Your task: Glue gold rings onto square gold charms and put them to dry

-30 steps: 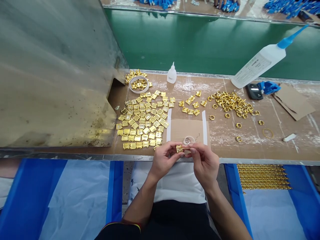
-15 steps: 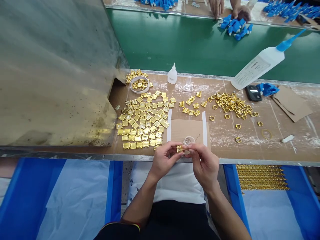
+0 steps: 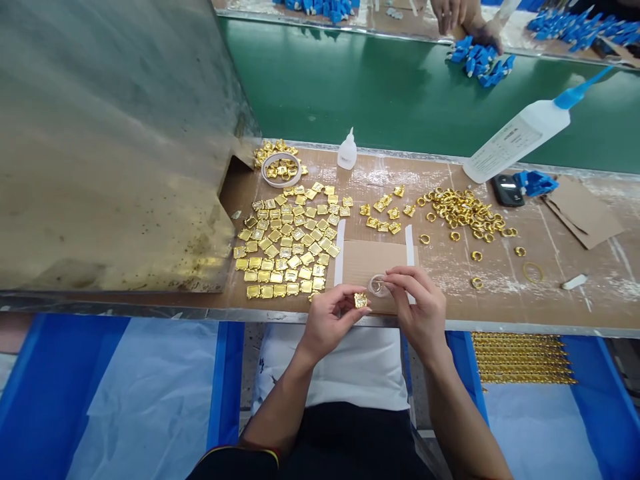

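Note:
A small gold piece (image 3: 361,301) is pinched in my left hand (image 3: 327,320) near the table's front edge. My right hand (image 3: 421,310) is closed on a thin stick, its tip over a small clear round dish (image 3: 376,287). The dish stands on a cardboard pad (image 3: 373,257) between two white tape strips. Rows of flat gold pieces (image 3: 285,233) lie to the left. Past the pad are several loose gold pieces (image 3: 383,203), and a heap of gold rings (image 3: 465,210) lies to the right.
A metal housing (image 3: 115,153) stands at left. Behind are a small white bottle (image 3: 347,151), a tape roll (image 3: 281,169), a large bottle (image 3: 520,140) and a green belt (image 3: 360,87). A person's hands (image 3: 467,20) touch blue parts (image 3: 480,60). Blue trays (image 3: 227,387) sit below the table.
My right hand has moved right, away from the gold piece, with the stick now over the dish. My left hand still holds the piece. Across the belt, the other person's hands and blue parts have shifted.

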A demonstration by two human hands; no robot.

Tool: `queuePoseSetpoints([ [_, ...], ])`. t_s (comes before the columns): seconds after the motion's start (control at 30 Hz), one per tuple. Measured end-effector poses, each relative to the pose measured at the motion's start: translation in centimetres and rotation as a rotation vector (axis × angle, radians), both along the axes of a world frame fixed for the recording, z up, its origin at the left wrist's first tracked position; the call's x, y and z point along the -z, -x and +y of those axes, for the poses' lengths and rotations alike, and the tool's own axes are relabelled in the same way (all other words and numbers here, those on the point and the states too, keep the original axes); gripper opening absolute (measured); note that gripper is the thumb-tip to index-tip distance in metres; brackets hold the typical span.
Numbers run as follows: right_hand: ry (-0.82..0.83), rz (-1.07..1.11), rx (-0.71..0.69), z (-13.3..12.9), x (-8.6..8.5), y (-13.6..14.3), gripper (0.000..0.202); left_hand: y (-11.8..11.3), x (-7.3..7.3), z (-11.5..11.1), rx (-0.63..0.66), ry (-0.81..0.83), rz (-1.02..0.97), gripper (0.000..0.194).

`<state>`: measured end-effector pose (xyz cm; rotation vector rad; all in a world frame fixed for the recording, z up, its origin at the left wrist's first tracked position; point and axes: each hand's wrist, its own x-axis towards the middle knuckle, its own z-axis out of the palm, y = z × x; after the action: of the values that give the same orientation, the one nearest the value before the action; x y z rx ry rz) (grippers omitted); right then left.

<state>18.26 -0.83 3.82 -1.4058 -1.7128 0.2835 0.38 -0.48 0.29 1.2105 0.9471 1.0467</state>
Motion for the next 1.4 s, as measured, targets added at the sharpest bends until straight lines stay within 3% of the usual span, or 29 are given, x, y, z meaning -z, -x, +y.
queuePoseSetpoints([
  [0.27, 0.048, -0.119, 0.017, -0.1, 0.4, -0.3, 0.022, 0.0, 0.0, 0.0, 0.001, -0.012, 0.0, 0.029],
  [0.7, 0.104, 0.377, 0.13, -1.0, 0.0, 0.5, 0.014, 0.0, -0.1, 0.0, 0.004, 0.004, 0.003, 0.034],
  [1.07, 0.148, 0.524, 0.164, -0.4, 0.7, 0.5, 0.02, 0.1, 0.0, -0.1, -0.001, 0.01, 0.02, 0.035],
  [1.27, 0.131, 0.563, 0.181, -1.0, -0.4, 1.2, 0.022, 0.0, -0.1, 0.0, -0.001, -0.009, 0.019, 0.034],
  [1.4, 0.156, 0.576, 0.106, -1.9, -1.3, 1.9, 0.018, 0.0, 0.0, -0.1, 0.004, 0.0, 0.017, 0.035],
])
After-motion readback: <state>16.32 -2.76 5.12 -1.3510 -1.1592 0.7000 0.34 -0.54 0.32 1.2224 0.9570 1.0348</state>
